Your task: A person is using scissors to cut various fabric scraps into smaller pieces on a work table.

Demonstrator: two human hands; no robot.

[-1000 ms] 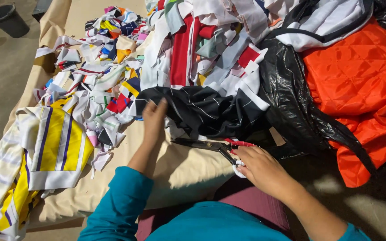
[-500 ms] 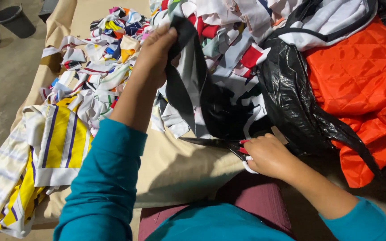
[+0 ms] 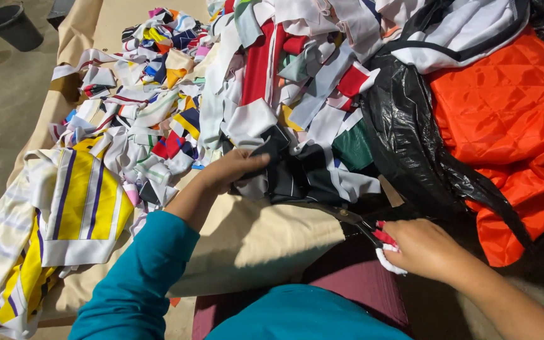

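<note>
1. Nearest to me, at 6 o'clock, are my teal sleeves and a dark maroon cloth point(image 3: 360, 283) over my lap.
2. My right hand point(image 3: 426, 249), at about 4 o'clock, is closed around the red and white wrapped handles of a pair of scissors point(image 3: 363, 226). The dark blades point toward 10 o'clock, lying low against the table point(image 3: 253, 239), which is covered in tan cloth.
3. My left hand point(image 3: 234, 169), near the centre of the view, is pinching the near edge of a dark scrap of fabric point(image 3: 284, 173), with the thumb on top and the fingers curled under. That scrap sits at the front of the pile, just beyond the scissor tips.
4. At 8 o'clock, a yellow, white and purple striped garment point(image 3: 77, 208) drapes over the table's near left corner and hangs off the edge.
5. Beyond my left hand, from 10 to 12 o'clock, a big heap of fabric scraps point(image 3: 253, 82) in white, red, grey, navy and yellow covers the table.
6. At 2 o'clock, a black plastic bag point(image 3: 410, 138) lies against the heap, and a bright orange quilted fabric point(image 3: 511, 119) lies just to its right.
7. Farthest off, at 11 o'clock, a dark bucket point(image 3: 12, 25) stands on the concrete floor point(image 3: 1, 107).
</note>
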